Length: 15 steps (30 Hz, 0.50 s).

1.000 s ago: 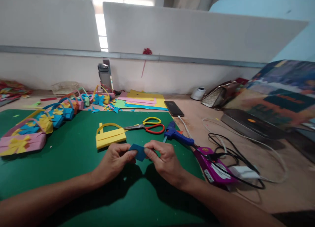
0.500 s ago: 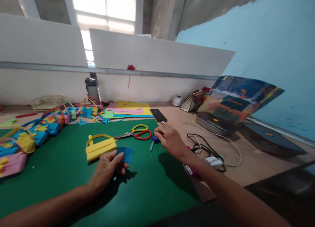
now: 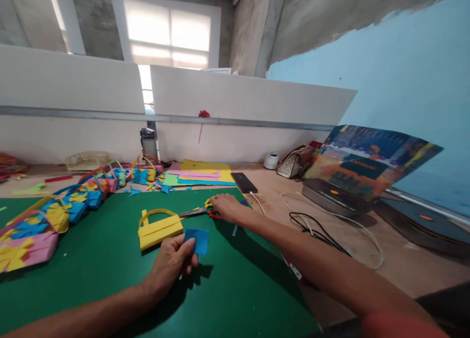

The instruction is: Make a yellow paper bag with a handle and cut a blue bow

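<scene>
My left hand point(image 3: 172, 264) pinches a small blue paper square point(image 3: 198, 241) between thumb and fingers, above the green mat point(image 3: 110, 279). Just behind it lies a yellow paper basket point(image 3: 159, 232) with a curved handle. My right hand point(image 3: 225, 207) reaches over the yellow and red handles of a pair of scissors point(image 3: 194, 212), its fingers closed around them and partly hiding them. The blades point left toward the basket. Under the right wrist, a translucent stick point(image 3: 235, 230) pokes out from a mostly hidden blue tool.
Several finished paper baskets with bows point(image 3: 55, 215) line the left side. Coloured paper sheets point(image 3: 200, 174), blue scraps and a phone point(image 3: 244, 182) lie at the back. Cables point(image 3: 316, 230), a handbag point(image 3: 293, 163) and dark cases point(image 3: 330, 196) occupy the right.
My right hand has moved left from the blue tool to the scissors' handles. My left hand still holds the blue square, now turned more face-on. The view has shifted slightly.
</scene>
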Available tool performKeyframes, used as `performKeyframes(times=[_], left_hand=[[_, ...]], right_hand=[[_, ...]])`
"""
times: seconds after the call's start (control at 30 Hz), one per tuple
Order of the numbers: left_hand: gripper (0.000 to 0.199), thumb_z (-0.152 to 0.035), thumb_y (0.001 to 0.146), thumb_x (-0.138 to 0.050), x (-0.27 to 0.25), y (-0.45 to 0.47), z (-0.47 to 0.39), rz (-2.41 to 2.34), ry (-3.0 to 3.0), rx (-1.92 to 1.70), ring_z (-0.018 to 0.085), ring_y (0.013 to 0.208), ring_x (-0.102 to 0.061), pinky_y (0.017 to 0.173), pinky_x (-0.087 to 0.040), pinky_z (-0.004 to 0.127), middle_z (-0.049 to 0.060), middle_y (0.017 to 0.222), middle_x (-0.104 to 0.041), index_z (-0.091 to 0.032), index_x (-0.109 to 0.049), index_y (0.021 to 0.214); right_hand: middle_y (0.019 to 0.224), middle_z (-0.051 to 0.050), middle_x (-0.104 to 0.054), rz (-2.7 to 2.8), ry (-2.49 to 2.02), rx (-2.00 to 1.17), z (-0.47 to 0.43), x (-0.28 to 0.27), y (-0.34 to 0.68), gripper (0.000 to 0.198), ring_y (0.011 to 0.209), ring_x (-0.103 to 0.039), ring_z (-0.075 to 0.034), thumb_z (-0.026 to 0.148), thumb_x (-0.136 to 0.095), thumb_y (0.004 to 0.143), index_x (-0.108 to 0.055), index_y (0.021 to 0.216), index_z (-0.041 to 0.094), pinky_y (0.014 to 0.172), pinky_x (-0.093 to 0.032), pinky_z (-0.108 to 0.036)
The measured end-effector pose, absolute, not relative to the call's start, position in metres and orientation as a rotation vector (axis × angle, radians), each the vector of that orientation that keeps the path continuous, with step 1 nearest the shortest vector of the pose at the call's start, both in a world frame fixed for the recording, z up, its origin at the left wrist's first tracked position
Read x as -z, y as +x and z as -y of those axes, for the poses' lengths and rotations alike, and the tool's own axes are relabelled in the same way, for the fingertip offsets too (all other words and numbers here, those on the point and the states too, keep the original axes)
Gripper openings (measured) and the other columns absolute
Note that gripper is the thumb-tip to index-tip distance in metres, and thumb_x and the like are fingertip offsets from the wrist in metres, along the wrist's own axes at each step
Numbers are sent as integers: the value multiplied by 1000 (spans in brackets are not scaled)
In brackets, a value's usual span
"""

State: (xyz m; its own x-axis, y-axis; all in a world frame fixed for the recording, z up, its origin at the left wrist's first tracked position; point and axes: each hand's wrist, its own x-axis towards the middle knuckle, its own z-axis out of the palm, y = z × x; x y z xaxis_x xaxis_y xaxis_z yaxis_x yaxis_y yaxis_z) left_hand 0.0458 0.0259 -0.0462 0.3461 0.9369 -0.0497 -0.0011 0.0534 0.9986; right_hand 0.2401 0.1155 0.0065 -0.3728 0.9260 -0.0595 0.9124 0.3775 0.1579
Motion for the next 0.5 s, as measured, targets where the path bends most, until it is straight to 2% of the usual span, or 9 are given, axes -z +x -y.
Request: performKeyframes(times=[0.2,0.43,0.5], left_hand=[[46,-59,72,-56,54,47,-30,-895,1315,-927,7,39,-44,40,-30,18,1,52,-57,-15,-52,61],[41,-55,73,-56,54,48,-31,-889,1299,-942,7,39,-46,40,-30,18,0,52,-58,-15,-50,62],[42,-56,73,-56,53,48,-30,-881,1300,-946,7,39,-45,40,-30,18,0,52,-58,-15,-50,63]], right_hand=[[117,-8,-57,-2580,1460,-181,-129,4,241,31,97,-60,-21,30,-55,90,-54,118,16,81,-51,-42],[114,-8,-59,-2674,1495,-266,-137,-36,250,32,97,-59,-22,30,-57,89,-54,117,16,82,-49,-42],[104,-15,-63,-2705,1605,-325,-136,-54,253,36,98,-59,-27,21,-65,80,-56,113,11,82,-46,-40]])
